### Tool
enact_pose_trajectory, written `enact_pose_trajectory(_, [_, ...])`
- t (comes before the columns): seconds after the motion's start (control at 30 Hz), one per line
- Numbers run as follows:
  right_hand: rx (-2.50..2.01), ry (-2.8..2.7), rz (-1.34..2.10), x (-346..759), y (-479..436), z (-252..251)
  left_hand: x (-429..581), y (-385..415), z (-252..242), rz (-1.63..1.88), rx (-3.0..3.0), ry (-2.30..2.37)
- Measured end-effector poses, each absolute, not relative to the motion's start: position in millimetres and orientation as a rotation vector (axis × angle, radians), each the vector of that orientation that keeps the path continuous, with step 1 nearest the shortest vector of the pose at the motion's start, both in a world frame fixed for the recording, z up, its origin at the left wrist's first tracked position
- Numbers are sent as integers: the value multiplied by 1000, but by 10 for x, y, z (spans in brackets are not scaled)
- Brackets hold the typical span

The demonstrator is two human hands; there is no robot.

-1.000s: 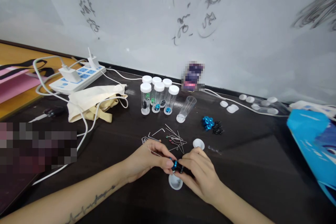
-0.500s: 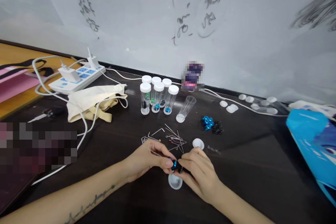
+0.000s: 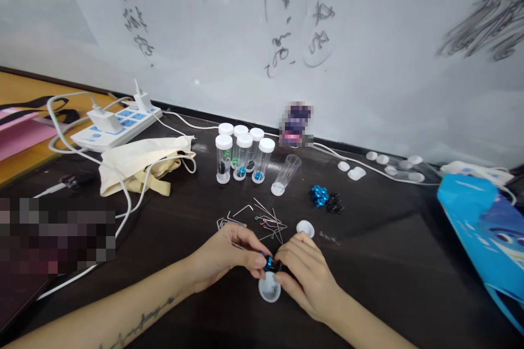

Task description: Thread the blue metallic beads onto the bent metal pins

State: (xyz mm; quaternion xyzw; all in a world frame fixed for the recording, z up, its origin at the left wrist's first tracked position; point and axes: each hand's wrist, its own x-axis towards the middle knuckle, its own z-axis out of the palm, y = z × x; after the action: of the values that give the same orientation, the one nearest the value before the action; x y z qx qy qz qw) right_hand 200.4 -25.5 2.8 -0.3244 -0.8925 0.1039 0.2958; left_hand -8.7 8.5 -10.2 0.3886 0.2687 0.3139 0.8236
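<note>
My left hand (image 3: 225, 262) pinches a small blue metal piece (image 3: 268, 263) between thumb and fingers; a thin metal rod (image 3: 237, 245) lies across this hand. Meeting it from the right, my right hand (image 3: 307, 275) has its fingers closed on a small black piece (image 3: 278, 266), which looks like a screw and sits against the blue one. Just below them is a white cap (image 3: 269, 295) with tiny bits inside. Another white cap (image 3: 305, 228) lies beyond my right knuckles. Thin bent wires (image 3: 275, 226) and L-shaped hex keys (image 3: 244, 210) lie ahead of my hands.
Blue metal pieces (image 3: 319, 195) and black screws (image 3: 334, 204) are piled to the right. Several capped clear tubes (image 3: 243, 155) stand behind, with an uncapped tube (image 3: 286, 174) leaning. A power strip (image 3: 123, 125), cloth bag (image 3: 143, 161), phone (image 3: 295, 124) and blue bag (image 3: 470, 212) surround the area.
The view has shifted slightly, so everything sits a little lower and further left. Both hands keep hold of the small blue and black pieces, with only slight finger movement.
</note>
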Motion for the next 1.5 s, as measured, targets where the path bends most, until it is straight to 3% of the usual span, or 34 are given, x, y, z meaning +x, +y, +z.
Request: enact_pose_trajectory(1.5, [-833, -2313, 173, 1991, -250, 27, -88, 85, -110, 680, 817, 587])
